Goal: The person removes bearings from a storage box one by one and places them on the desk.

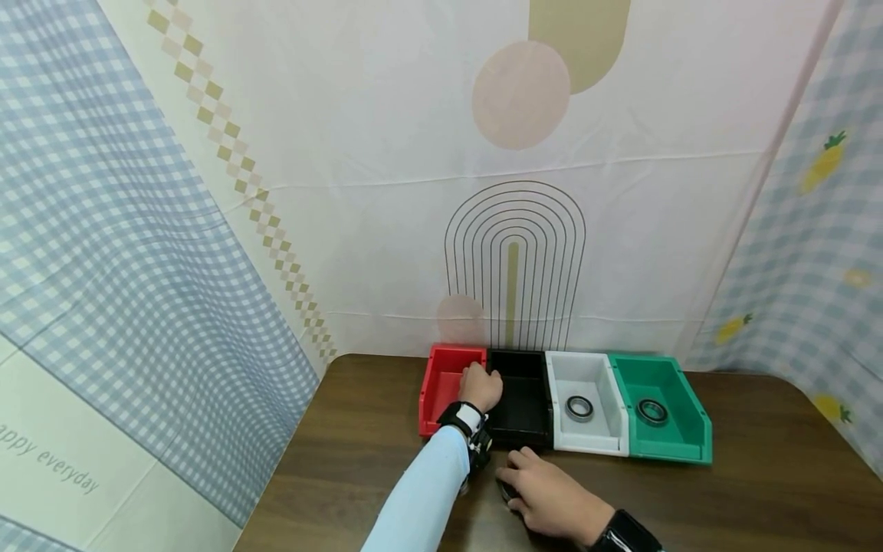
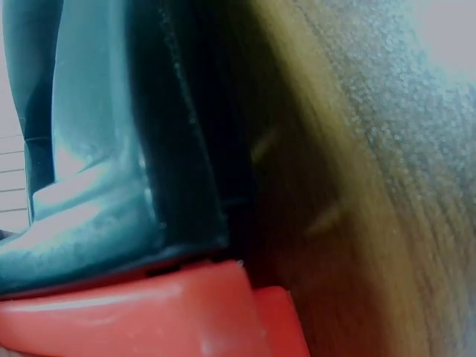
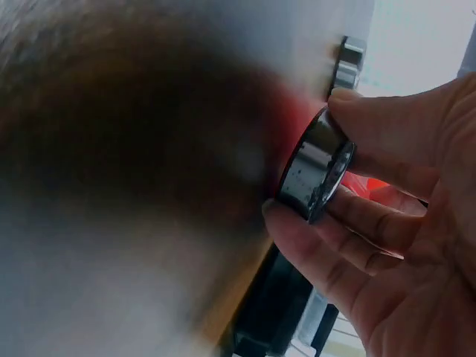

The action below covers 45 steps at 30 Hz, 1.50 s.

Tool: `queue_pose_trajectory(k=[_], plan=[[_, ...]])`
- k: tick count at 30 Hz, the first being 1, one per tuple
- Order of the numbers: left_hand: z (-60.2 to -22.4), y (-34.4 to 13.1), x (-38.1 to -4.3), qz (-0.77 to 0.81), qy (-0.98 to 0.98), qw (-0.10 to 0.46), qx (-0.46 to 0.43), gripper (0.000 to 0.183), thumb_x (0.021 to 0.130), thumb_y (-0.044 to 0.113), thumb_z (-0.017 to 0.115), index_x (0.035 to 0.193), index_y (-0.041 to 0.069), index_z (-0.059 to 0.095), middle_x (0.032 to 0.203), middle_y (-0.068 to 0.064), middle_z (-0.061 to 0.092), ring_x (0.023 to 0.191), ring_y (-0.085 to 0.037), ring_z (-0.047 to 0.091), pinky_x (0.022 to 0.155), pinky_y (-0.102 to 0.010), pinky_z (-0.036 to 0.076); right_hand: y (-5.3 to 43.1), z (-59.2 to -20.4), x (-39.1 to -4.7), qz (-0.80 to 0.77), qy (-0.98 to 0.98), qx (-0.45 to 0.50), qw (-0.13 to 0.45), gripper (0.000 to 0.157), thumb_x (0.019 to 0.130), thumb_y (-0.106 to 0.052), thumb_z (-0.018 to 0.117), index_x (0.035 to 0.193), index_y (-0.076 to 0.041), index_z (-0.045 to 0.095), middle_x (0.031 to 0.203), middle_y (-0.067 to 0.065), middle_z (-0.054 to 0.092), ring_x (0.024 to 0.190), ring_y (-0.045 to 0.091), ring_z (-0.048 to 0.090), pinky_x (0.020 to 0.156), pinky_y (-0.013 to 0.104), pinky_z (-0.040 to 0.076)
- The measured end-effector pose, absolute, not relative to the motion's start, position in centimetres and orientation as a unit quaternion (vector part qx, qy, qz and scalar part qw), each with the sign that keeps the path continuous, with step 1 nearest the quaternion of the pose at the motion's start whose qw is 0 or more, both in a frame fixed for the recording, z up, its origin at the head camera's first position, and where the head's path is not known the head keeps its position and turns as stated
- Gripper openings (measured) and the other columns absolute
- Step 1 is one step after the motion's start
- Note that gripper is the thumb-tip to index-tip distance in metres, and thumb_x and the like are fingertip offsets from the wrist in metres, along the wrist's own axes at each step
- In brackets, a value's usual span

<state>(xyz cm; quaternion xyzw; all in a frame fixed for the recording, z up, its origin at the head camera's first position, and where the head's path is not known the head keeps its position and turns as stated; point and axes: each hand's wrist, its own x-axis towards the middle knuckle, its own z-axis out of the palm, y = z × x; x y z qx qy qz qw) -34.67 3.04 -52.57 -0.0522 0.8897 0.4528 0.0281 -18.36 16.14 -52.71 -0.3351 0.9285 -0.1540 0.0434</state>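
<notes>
My left hand [image 1: 480, 387] reaches down where the red bin [image 1: 431, 391] meets the black bin [image 1: 520, 402]. Its fingers bend downward with their tips hidden, so whether they hold anything cannot be seen. The left wrist view shows only bin walls and wood. My right hand [image 1: 552, 491], low over the table in front of the black bin, pinches a ball bearing [image 3: 312, 167] between thumb and fingers. A second metal ring [image 3: 348, 63] shows beyond the thumb in the right wrist view; what supports it is unclear.
To the right, the white bin [image 1: 586, 368] contains one bearing [image 1: 579, 408], and the green bin [image 1: 690, 418] contains another bearing [image 1: 651, 412]. All the bins stand side by side along the back of the wooden table [image 1: 345, 460], before a hanging cloth [image 1: 386, 253].
</notes>
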Motion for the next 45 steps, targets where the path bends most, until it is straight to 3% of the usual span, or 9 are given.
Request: queue_pose_trajectory(k=[7,16,33,39,45], plan=[[-52.2,3.11,-34.32,0.433,0.9,0.027,-0.05,0.044,0.11,0.027,0.054,0.14,-0.005,0.057,0.141,-0.023,0.062,0.128,-0.042,0.061,0.106,-0.057,0.053,15.64,-53.35,-18.11,-0.128,0.933,-0.336,0.034,0.035,0.095,-0.022,0.08,0.129,-0.013,0.076,0.112,-0.003,0.062,0.096,0.009,0.049,0.077,0.028,0.053],[-52.37,3.15,-34.57,0.431,0.901,0.029,-0.045,0.046,0.11,0.027,0.054,0.143,-0.006,0.055,0.144,-0.024,0.061,0.132,-0.044,0.059,0.109,-0.056,0.053,15.88,-53.44,-18.21,-0.15,0.935,-0.319,0.048,0.039,0.094,-0.019,0.081,0.132,-0.014,0.076,0.11,-0.005,0.059,0.09,0.007,0.043,0.073,0.025,0.046],[-52.07,2.99,-34.53,0.435,0.898,0.036,-0.05,0.049,0.109,0.026,0.054,0.146,-0.007,0.053,0.149,-0.024,0.059,0.138,-0.043,0.057,0.114,-0.058,0.049,16.03,-52.95,-18.01,-0.161,0.935,-0.311,0.054,0.042,0.092,-0.015,0.082,0.133,-0.021,0.076,0.107,-0.009,0.06,0.091,0.007,0.049,0.071,0.027,0.048],[-52.09,2.98,-34.49,0.404,0.913,0.018,-0.054,0.047,0.107,0.025,0.058,0.141,-0.007,0.059,0.14,-0.021,0.068,0.127,-0.039,0.065,0.107,-0.056,0.054,15.95,-52.91,-17.92,-0.168,0.932,-0.315,0.06,0.04,0.093,-0.016,0.082,0.132,-0.022,0.076,0.106,-0.009,0.06,0.091,0.006,0.049,0.072,0.026,0.048],[-52.18,3.14,-34.34,0.367,0.928,-0.005,-0.056,0.035,0.106,0.029,0.061,0.124,-0.001,0.067,0.115,-0.016,0.076,0.098,-0.033,0.072,0.087,-0.048,0.06,15.92,-53.03,-17.8,-0.168,0.933,-0.313,0.062,0.041,0.092,-0.017,0.082,0.132,-0.022,0.076,0.106,-0.01,0.059,0.091,0.005,0.048,0.072,0.025,0.048]])
